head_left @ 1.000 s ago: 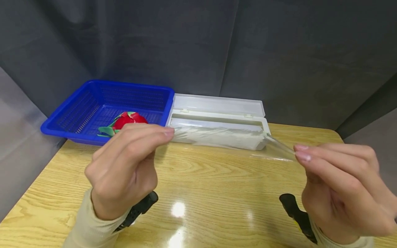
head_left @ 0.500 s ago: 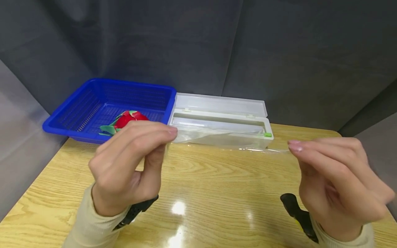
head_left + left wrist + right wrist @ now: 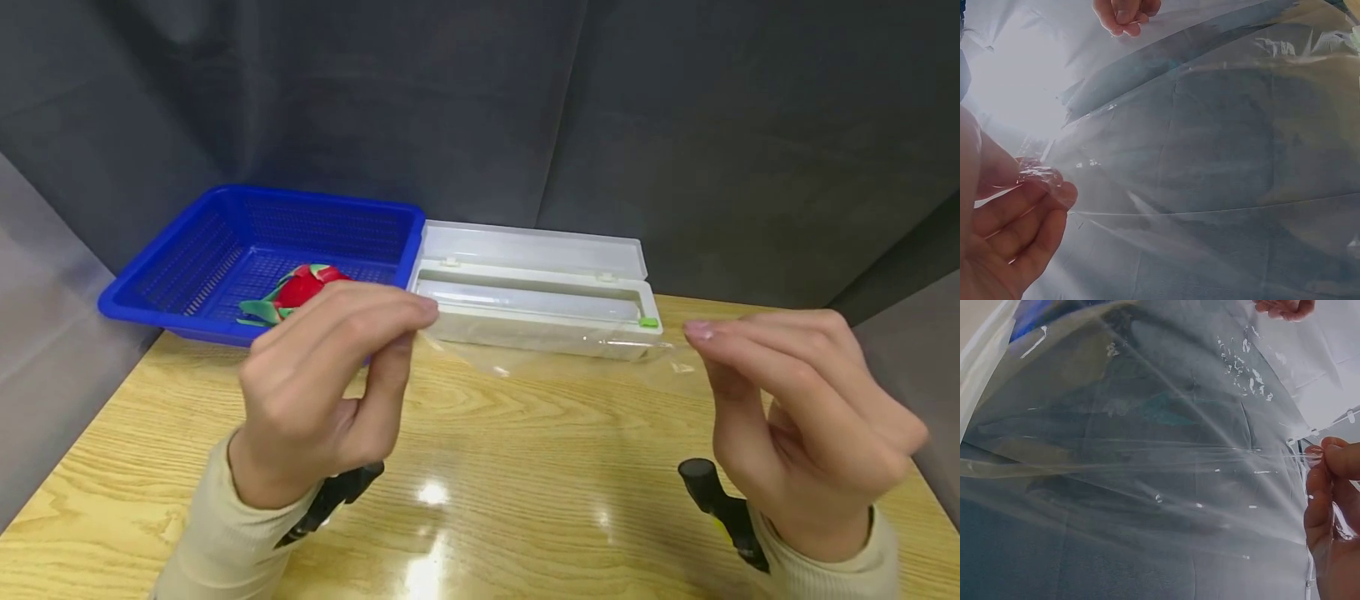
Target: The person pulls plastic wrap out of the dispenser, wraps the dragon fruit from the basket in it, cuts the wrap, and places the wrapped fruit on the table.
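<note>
A thin sheet of clear plastic wrap [image 3: 525,360] is stretched between the two hands above the table. My left hand [image 3: 330,392] pinches one corner between thumb and fingers; in the left wrist view the wrap bunches at the fingertips. The other corner is pinched by my right hand [image 3: 802,417], and the right wrist view shows creases fanning out from that grip. Behind the wrap lies a white cling film dispenser [image 3: 517,327], its lid [image 3: 532,250] raised. Inside sits the film roll [image 3: 525,300]. Whether the wrap still joins the roll, I cannot tell.
At the back left a blue plastic basket [image 3: 180,237] stands against the dispenser's left end. In it lies a red and green dragon fruit-like item [image 3: 300,290], partly hidden by the left hand. A green slider [image 3: 648,322] is at the dispenser's right end. Dark curtain [image 3: 480,108] hangs behind the wooden table [image 3: 525,467].
Both hands have risen slightly and come closer together, still pinching the wrap. The wrinkled wrap over the dispenser's front has lifted off it, and the green slider has come into clear sight.
</note>
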Action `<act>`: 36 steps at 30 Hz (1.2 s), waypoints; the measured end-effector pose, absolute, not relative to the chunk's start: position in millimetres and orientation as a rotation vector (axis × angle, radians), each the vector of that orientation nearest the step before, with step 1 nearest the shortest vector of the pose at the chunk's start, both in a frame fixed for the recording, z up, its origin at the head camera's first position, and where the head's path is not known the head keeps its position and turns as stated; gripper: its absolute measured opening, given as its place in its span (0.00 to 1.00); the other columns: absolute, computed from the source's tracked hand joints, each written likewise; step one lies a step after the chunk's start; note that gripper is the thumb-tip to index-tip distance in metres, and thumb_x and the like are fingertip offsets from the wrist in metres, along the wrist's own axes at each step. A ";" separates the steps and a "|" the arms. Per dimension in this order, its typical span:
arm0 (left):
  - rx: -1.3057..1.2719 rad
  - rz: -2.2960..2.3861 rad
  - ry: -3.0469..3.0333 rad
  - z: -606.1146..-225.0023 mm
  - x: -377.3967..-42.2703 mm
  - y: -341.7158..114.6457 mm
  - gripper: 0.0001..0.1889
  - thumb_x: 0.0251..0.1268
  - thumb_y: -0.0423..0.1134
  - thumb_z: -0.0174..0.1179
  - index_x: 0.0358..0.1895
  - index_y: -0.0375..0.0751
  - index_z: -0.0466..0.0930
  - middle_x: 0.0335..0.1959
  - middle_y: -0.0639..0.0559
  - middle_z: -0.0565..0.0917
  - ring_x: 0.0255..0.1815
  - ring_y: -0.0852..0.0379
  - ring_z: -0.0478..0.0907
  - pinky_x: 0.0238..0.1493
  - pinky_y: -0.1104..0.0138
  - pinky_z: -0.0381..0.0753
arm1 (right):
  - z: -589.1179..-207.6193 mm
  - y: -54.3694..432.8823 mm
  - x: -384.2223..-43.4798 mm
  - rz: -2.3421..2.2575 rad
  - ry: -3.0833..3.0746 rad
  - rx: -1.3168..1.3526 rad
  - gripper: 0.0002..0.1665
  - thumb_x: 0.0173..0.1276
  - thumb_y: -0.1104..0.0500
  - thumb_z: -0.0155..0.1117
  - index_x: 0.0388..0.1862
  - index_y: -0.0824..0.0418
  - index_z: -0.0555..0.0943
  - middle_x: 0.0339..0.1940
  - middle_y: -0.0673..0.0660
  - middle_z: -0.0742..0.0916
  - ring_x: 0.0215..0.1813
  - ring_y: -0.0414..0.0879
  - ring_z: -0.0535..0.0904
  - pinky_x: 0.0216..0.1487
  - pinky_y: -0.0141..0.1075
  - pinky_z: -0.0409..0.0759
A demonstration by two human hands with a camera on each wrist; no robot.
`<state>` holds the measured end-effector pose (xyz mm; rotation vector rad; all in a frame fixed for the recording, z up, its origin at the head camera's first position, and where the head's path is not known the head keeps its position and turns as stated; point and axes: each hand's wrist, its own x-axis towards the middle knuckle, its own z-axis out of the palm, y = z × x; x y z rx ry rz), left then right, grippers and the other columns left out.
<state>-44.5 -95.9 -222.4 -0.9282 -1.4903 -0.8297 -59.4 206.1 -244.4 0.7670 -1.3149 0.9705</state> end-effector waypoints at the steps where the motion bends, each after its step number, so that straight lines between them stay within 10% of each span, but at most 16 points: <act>1: -0.932 -0.829 -1.500 -221.8 -44.2 -95.5 0.10 0.62 0.23 0.55 0.36 0.30 0.88 0.33 0.42 0.90 0.31 0.48 0.86 0.39 0.60 0.89 | -244.1 205.8 -59.5 0.972 -1.323 0.771 0.06 0.54 0.78 0.72 0.22 0.71 0.87 0.22 0.66 0.89 0.23 0.60 0.77 0.40 0.39 0.81; 19: -1.174 -0.866 -1.776 -253.5 -39.6 -93.2 0.11 0.72 0.27 0.50 0.38 0.30 0.84 0.30 0.46 0.87 0.29 0.54 0.84 0.36 0.66 0.87 | -242.6 195.2 -44.9 0.934 -1.623 0.937 0.09 0.67 0.68 0.68 0.26 0.69 0.88 0.23 0.61 0.89 0.26 0.52 0.77 0.42 0.29 0.78; 29: -1.377 -0.844 -1.975 -292.4 -18.2 -104.4 0.15 0.76 0.30 0.45 0.42 0.36 0.85 0.31 0.54 0.87 0.31 0.63 0.84 0.42 0.72 0.87 | -252.2 201.7 -21.7 0.808 -1.889 1.276 0.20 0.79 0.65 0.52 0.32 0.67 0.88 0.28 0.56 0.89 0.30 0.44 0.77 0.32 0.25 0.72; 36: -1.537 -0.703 -2.126 -317.5 -8.3 -113.4 0.15 0.78 0.33 0.44 0.45 0.39 0.84 0.34 0.56 0.88 0.35 0.65 0.84 0.46 0.74 0.87 | -278.7 218.3 -3.9 0.604 -2.255 1.518 0.21 0.83 0.59 0.44 0.43 0.55 0.87 0.40 0.44 0.87 0.40 0.34 0.81 0.42 0.22 0.79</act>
